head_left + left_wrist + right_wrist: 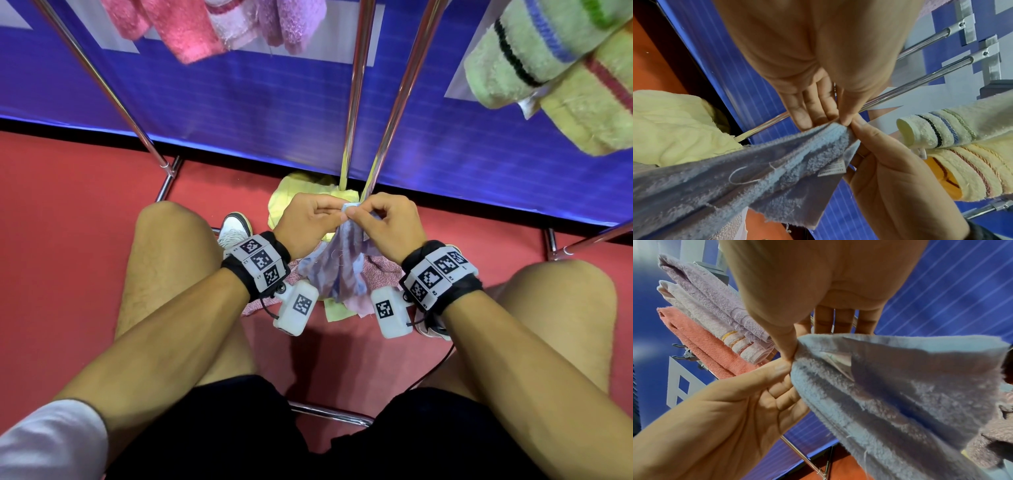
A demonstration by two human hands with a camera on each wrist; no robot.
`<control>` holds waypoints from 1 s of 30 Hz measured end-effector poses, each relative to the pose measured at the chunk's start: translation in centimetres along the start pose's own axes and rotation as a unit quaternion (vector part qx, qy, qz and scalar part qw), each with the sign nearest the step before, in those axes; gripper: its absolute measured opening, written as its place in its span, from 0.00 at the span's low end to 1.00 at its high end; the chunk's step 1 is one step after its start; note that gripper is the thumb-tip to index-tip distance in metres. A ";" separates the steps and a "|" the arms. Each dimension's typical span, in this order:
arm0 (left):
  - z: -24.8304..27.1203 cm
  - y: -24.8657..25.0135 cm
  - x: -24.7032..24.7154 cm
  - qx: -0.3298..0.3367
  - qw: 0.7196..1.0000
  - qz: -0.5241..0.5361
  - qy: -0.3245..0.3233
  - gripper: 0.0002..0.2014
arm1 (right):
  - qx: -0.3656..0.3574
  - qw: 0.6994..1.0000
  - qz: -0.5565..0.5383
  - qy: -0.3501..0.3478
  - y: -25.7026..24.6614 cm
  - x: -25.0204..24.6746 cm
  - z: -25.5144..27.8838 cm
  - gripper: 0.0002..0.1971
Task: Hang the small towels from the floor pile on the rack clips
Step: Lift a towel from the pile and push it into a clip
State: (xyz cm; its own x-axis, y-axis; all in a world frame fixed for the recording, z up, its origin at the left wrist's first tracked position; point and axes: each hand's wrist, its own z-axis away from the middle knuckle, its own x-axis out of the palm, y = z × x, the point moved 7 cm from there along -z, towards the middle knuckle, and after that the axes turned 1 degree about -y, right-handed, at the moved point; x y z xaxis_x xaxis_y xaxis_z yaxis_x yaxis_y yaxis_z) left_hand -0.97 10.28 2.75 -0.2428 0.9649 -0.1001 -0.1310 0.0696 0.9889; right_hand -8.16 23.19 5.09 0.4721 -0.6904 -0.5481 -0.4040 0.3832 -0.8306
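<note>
Both hands, left hand (305, 219) and right hand (387, 222), pinch the blue towel (342, 267) at one top corner; it hangs straight down over the floor pile (301, 195), clips overhead.

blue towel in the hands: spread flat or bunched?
Bunched. Left hand and right hand pinch the blue towel together at one gathered top edge, and the rest hangs in loose folds over the floor pile.

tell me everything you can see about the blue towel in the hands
The blue towel is small, pale blue-grey terry with frayed edges, loose threads and a white care label. The left hand and right hand pinch one bunched corner together; the rest hangs down over the pile on the floor.
</note>
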 end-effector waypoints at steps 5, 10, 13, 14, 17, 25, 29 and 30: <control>0.0 -0.2 0.1 0.004 1.000 -0.024 -0.004 0.07 | -0.006 1.000 0.021 -0.006 0.1 0.2 0.0 0.13; -0.2 0.5 -0.5 0.008 0.999 -0.022 0.023 0.11 | 0.004 0.999 0.032 -0.020 0.9 0.7 -0.2 0.15; -0.4 0.7 -1.5 0.008 0.999 -0.012 0.052 0.12 | 0.006 0.996 0.078 -0.041 1.5 0.9 -0.2 0.13; -0.4 0.7 -1.7 0.005 0.998 -0.008 0.059 0.10 | 0.003 0.994 0.095 -0.052 1.7 1.1 -0.2 0.13; -0.5 0.4 -2.2 -0.017 0.996 0.015 0.083 0.08 | -0.010 0.985 0.146 -0.090 2.1 1.6 -0.1 0.18; -0.3 0.0 -5.7 -0.044 0.983 0.085 0.159 0.09 | 0.047 0.971 0.211 -0.101 4.3 0.9 -0.2 0.12; 0.1 0.3 -5.3 -0.045 0.985 0.115 0.118 0.11 | 0.067 0.972 0.200 -0.105 4.7 0.8 0.1 0.07; 0.2 0.3 -5.0 -0.045 0.987 0.112 0.104 0.11 | 0.069 0.973 0.192 -0.107 4.6 0.8 0.3 0.03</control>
State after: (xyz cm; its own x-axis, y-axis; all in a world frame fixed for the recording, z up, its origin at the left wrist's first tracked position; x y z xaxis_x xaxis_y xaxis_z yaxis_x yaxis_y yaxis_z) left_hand 0.43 5.56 3.58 -0.4659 0.8802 0.0900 -0.1342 -0.1708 0.9761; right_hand -9.39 24.58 0.79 0.4654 -0.3429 -0.8160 -0.4805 0.6763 -0.5583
